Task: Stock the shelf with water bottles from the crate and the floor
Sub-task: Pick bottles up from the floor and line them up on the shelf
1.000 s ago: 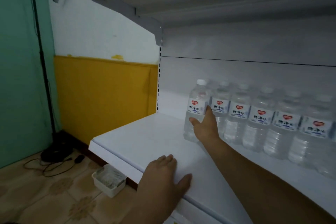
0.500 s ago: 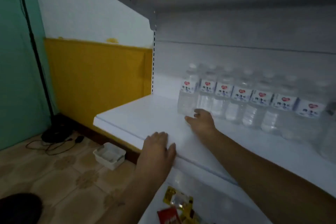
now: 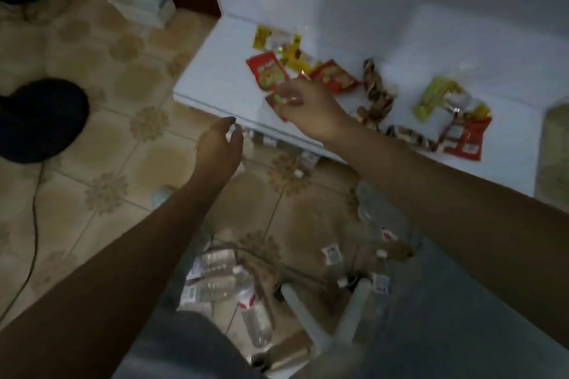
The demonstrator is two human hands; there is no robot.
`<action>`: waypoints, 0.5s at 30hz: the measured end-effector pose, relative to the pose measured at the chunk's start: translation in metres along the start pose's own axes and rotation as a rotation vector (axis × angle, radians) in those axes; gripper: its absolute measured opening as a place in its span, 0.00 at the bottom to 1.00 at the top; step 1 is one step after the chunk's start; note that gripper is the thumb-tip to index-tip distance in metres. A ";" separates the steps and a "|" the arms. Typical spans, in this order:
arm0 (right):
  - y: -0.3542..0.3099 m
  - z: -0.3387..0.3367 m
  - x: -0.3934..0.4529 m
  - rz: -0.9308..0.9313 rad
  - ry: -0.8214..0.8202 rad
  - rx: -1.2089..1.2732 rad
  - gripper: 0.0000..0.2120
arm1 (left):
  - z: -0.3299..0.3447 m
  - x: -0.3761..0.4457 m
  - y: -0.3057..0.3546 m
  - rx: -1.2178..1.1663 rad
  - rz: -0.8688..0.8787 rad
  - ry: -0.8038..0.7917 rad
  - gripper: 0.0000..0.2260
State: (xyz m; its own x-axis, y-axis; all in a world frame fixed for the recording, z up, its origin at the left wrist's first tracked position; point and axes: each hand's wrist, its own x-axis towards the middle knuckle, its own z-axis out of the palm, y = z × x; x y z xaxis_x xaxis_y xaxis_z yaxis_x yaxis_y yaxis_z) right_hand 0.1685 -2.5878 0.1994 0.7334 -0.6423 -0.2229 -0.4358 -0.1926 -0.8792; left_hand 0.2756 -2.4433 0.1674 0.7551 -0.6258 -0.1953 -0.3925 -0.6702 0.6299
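Observation:
I look down at the tiled floor, where several clear water bottles point(image 3: 220, 283) lie in a loose heap below my arms; one bottle point(image 3: 256, 321) lies by itself nearer me and another point(image 3: 379, 274) stands further right. My left hand point(image 3: 219, 144) hangs in the air above the floor in front of the lower shelf point(image 3: 215, 77), its fingers loosely curled around nothing. Over that shelf's front edge my right hand point(image 3: 308, 108) hovers above the snack packets, fingers relaxed and holding nothing that I can make out. The shelf with the stocked bottles is out of view.
Snack packets point(image 3: 271, 71) lie scattered along the white lower shelf. A large pale bottle point(image 3: 554, 144) stands at its right end. On the floor are a small white basket point(image 3: 143, 1), a black round object point(image 3: 40, 120) with a cable point(image 3: 34, 209), and two white legs point(image 3: 297, 304) near me.
My view has swung down from the upper shelf to the floor. My right hand has left the row of bottles and my left hand has lifted off the shelf edge; both have dropped lower.

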 end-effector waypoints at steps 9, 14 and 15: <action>0.227 0.056 0.027 0.494 -0.225 -0.387 0.20 | 0.119 0.036 -0.080 0.013 -0.238 -0.229 0.18; 0.328 0.091 0.065 0.261 -0.201 -0.989 0.28 | 0.188 0.071 -0.110 -0.015 -0.270 -0.316 0.17; 0.342 0.097 0.071 0.202 -0.194 -1.083 0.30 | 0.203 0.075 -0.116 -0.021 -0.273 -0.342 0.17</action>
State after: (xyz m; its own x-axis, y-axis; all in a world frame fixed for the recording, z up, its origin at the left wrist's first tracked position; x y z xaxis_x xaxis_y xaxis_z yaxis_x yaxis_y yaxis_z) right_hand 0.1220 -2.6278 -0.1580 0.6253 -0.6265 -0.4652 -0.7113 -0.7028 -0.0097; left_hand 0.2712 -2.4934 -0.0723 0.6107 -0.5257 -0.5922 -0.1896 -0.8232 0.5352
